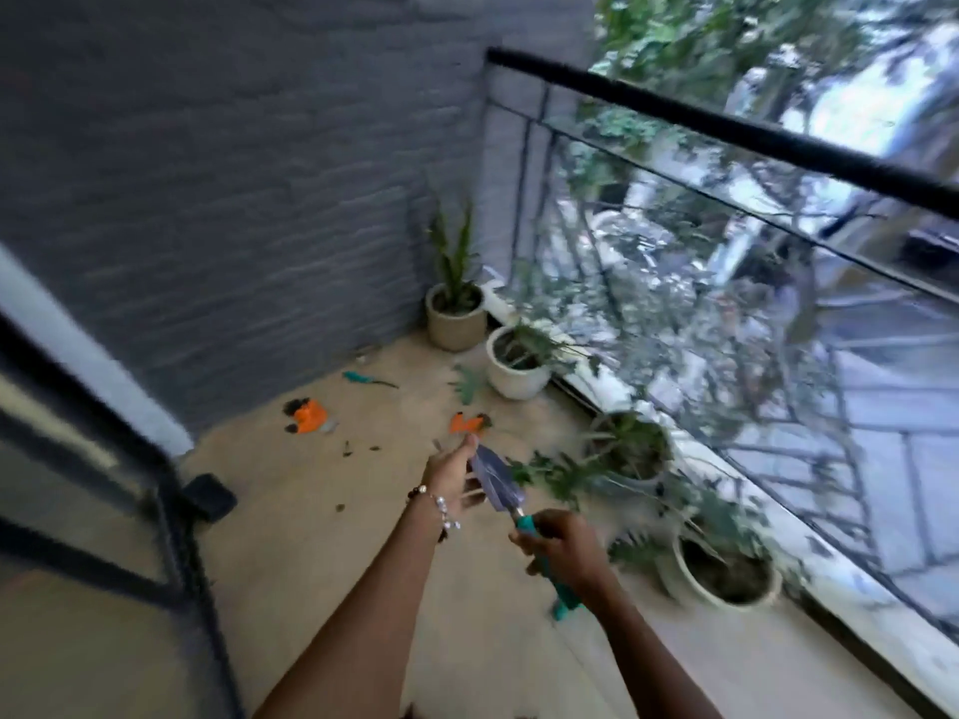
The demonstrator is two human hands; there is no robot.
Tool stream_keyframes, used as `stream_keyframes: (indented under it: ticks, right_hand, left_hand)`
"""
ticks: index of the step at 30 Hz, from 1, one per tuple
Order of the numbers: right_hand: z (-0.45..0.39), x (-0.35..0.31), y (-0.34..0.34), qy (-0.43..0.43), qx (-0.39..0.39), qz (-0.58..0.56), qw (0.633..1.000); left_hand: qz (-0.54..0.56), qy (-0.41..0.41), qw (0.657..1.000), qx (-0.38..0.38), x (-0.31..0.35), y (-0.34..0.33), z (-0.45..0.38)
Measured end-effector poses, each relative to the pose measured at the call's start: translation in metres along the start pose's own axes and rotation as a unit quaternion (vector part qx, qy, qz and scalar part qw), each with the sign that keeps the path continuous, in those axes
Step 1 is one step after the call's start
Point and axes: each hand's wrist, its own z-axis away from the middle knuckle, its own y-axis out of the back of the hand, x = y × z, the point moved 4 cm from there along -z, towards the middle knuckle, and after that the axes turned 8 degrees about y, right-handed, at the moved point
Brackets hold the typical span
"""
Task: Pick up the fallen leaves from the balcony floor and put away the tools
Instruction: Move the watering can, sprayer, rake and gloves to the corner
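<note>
teal-handled trowel (511,503) in hands

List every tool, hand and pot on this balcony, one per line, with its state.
Trowel: held off the floor, blade pointing away from the person.
Right hand: grips the trowel's teal handle.
Left hand: open beside the blade; contact unclear.
Teal tool: lying on the floor near the wall.
Orange items: lying on the floor, blurred.
Corner pot: upright.
White pot: upright.
</note>
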Motion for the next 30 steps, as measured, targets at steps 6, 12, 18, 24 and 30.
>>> stream_keyframes:
  ticks: [6, 12, 18, 24, 30]
  right_hand:
    - [0.129, 0.087, 0.112, -0.069, 0.110, 0.040, 0.991]
    - [0.274, 0.171, 0.175, -0.259, 0.219, 0.207, 0.917]
    - [0.408, 0.227, 0.187, -0.394, 0.328, 0.199, 0.835]
    - [0.510, 0.267, 0.193, -0.477, 0.388, 0.122, 0.779]
    - [0.584, 0.318, 0.215, -0.540, 0.428, 0.052, 0.723]
  left_hand:
    - [-0.082, 0.057, 0.994, -0.048, -0.103, -0.147, 0.045]
    - [-0.195, 0.073, 0.967, -0.150, -0.229, -0.271, 0.116]
    - [-0.357, 0.080, 0.902, -0.230, -0.339, -0.352, 0.176]
    - [-0.468, 0.062, 0.827, -0.304, -0.436, -0.415, 0.237]
    - [-0.552, 0.059, 0.743, -0.374, -0.533, -0.482, 0.279]
